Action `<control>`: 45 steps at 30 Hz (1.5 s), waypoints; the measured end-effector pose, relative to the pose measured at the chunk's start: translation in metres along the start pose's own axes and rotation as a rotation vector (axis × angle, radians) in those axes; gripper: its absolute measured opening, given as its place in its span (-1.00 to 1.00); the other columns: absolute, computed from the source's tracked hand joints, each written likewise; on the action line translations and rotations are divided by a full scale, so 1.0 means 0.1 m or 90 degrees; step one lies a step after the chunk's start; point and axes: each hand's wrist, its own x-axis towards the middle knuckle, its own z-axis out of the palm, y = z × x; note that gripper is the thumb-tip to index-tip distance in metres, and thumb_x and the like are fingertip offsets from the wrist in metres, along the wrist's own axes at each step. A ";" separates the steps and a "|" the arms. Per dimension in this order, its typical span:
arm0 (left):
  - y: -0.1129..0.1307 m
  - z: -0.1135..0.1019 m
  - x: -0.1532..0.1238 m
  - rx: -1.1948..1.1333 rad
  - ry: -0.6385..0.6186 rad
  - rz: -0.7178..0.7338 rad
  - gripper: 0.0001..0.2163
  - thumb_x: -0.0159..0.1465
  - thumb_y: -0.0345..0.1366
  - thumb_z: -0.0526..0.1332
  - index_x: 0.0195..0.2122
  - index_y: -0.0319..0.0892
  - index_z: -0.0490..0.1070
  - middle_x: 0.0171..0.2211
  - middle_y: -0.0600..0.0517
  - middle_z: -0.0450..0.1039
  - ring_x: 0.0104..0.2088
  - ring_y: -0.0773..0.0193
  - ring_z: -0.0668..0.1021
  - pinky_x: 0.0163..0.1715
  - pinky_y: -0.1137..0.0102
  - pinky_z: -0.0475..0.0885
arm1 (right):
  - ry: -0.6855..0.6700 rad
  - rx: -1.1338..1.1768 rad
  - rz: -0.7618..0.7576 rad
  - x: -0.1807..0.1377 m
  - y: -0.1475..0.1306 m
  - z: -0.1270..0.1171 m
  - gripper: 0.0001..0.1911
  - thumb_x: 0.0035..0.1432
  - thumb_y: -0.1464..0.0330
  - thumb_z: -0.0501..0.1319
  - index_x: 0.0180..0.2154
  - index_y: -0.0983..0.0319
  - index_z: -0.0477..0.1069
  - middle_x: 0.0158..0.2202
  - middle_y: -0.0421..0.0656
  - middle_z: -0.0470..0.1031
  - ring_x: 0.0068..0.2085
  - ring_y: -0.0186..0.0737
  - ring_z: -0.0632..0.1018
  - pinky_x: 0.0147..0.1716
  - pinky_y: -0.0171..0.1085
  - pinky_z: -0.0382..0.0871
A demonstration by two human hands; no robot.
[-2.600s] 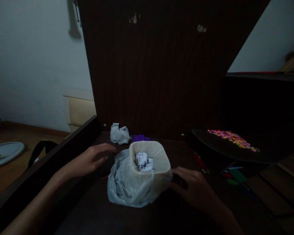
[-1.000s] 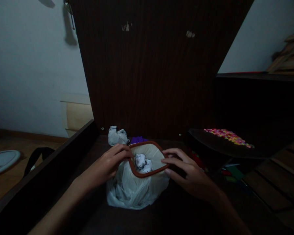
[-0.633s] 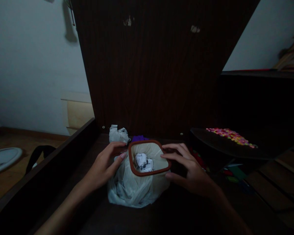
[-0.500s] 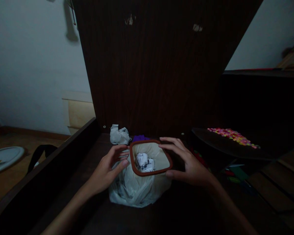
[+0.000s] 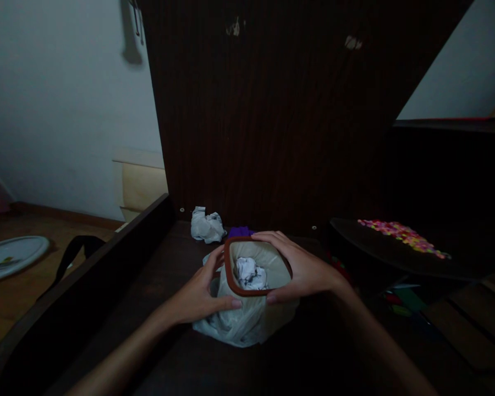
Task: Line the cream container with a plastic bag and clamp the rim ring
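Observation:
A small bin with a reddish-brown rim (image 5: 230, 276) stands on the dark wooden surface, lined with a whitish plastic bag (image 5: 241, 327) that bunches around its outside. Crumpled white paper (image 5: 251, 273) lies inside it. My left hand (image 5: 200, 295) curves around the bin's left side, thumb across the front and fingers behind, pressing on the bag. On the right, my right hand (image 5: 307, 270) is wrapped over the rim, its fingers along the back edge and its thumb at the front.
Behind the bin are a crumpled whitish bag or paper (image 5: 207, 225) and something purple (image 5: 241, 231). A tall dark panel (image 5: 268, 121) rises at the back, with a low side board (image 5: 91, 280) on the left. Small colourful pieces (image 5: 404, 236) lie on a dark shelf at right.
Both hands have closed in on the bin: the right now lies over its rim, the left presses its side. The view has shifted slightly left.

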 end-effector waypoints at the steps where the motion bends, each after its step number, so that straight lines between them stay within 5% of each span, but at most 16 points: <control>1: -0.01 0.01 0.01 0.023 0.002 -0.004 0.01 0.10 0.01 0.47 0.42 -0.11 -0.13 0.40 -0.26 0.05 0.39 -0.18 0.18 0.38 -0.10 0.06 | 0.004 -0.001 0.001 0.00 -0.01 0.01 0.09 -0.20 -0.01 0.52 0.30 0.16 0.17 0.27 0.07 0.26 0.27 0.17 0.32 0.27 0.14 0.21; 12: -0.12 0.12 0.13 0.059 0.006 0.052 0.20 0.01 0.03 0.51 0.46 -0.11 -0.32 0.42 -0.28 -0.03 0.40 -0.21 0.13 0.37 -0.13 0.04 | 0.030 -0.030 0.018 -0.03 -0.06 0.01 0.09 -0.21 0.02 0.51 0.31 0.14 0.15 0.26 0.05 0.27 0.25 0.15 0.32 0.24 0.13 0.21; 19: -0.01 -0.05 0.03 0.094 -0.028 0.031 0.29 -0.01 0.07 0.51 0.46 -0.12 -0.47 0.47 -0.32 -0.19 0.44 -0.26 0.00 0.38 -0.21 -0.12 | 0.027 -0.066 0.044 -0.11 -0.05 -0.04 0.08 -0.22 -0.01 0.52 0.29 0.17 0.21 0.25 0.05 0.28 0.24 0.12 0.33 0.24 0.10 0.24; 24: 0.14 -0.16 0.06 0.071 -0.016 0.090 0.11 0.13 0.15 0.39 0.48 -0.11 -0.33 0.48 -0.27 -0.20 0.45 -0.24 0.00 0.38 -0.19 -0.04 | 0.024 -0.062 0.049 -0.11 -0.03 -0.02 0.10 -0.21 -0.03 0.52 0.30 0.19 0.18 0.27 0.06 0.25 0.26 0.13 0.31 0.27 0.11 0.21; 31: 0.31 -0.10 0.26 0.162 -0.014 0.120 -0.27 0.20 0.07 0.36 0.31 -0.08 0.19 0.41 -0.20 0.06 0.39 -0.23 0.16 0.35 -0.18 0.05 | 0.001 -0.030 0.078 -0.10 -0.06 0.00 0.14 -0.21 -0.03 0.52 0.33 0.14 0.14 0.29 0.06 0.23 0.30 0.16 0.28 0.28 0.14 0.19; 45: 0.07 0.09 0.21 0.120 0.008 0.149 -0.26 0.26 0.16 0.23 0.33 -0.08 0.01 0.40 -0.25 -0.07 0.40 -0.22 0.07 0.35 -0.15 0.04 | 0.079 0.248 0.113 -0.31 0.18 0.28 0.27 -0.16 -0.06 0.50 0.42 0.15 -0.08 0.45 0.09 -0.01 0.41 0.15 0.14 0.36 0.10 0.04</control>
